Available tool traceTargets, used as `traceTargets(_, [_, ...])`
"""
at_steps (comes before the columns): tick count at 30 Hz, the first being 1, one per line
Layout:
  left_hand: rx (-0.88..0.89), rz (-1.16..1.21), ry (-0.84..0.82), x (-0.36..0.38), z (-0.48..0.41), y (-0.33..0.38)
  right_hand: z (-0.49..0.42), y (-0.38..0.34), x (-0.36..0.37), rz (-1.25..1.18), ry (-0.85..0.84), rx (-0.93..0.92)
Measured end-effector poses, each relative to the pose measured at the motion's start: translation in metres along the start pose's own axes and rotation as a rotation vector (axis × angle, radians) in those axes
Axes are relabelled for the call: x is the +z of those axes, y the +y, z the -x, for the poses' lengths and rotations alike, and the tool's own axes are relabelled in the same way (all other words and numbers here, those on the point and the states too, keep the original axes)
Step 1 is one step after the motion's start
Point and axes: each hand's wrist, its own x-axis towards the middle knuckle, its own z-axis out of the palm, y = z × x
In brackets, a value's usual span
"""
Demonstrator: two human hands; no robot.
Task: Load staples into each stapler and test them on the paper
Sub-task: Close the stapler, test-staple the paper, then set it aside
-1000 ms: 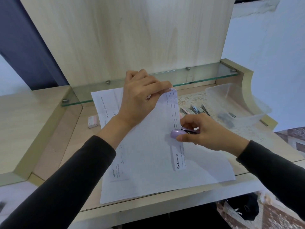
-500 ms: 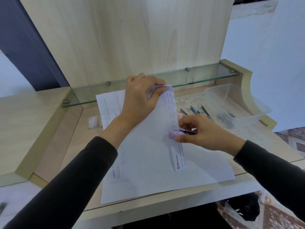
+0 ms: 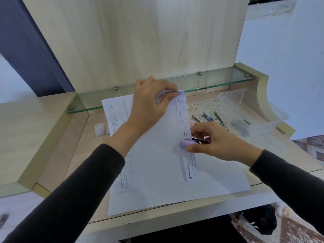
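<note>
A pale wooden back panel (image 3: 140, 41) rises behind the table (image 3: 52, 172), with a glass shelf (image 3: 210, 81) fixed across its foot. White printed paper (image 3: 157, 181) covers the middle of the table, several sheets overlapping. Its right edge is folded over into a narrow strip (image 3: 183, 118) marked with rows of staples. At the far right a clear plastic container (image 3: 254, 106) sits tilted on a lace doily (image 3: 199, 106), with a few dark items inside (too blurred to name).

The left hand (image 3: 150, 102) pinches the strip's top end and holds it up off the sheet, fingers curled round it. This hand and its forearm hide much of the rear sheets. The right hand (image 3: 215, 142) grips the lilac stapler (image 3: 186, 143), thumb below and fingers on top, with the stapler's nose on the strip's edge about halfway down. Behind that hand a row of other staplers (image 3: 208, 118) lies on the doily, partly hidden by the knuckles. Two small staple boxes (image 3: 99, 130) stand at the paper's left edge.

A second ago the strip's top lay flat under the left fingertips. Now it is curled into a loop in the pinch, while the stapler sits at nearly the same spot.
</note>
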Motion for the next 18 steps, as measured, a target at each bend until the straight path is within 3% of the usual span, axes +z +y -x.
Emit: traceTargets(18, [0.032, 0.013, 0.000, -0.0021, -0.0015, 0.0022, 0.0002, 0.0008, -0.0013, 0.010, -0.025, -0.007])
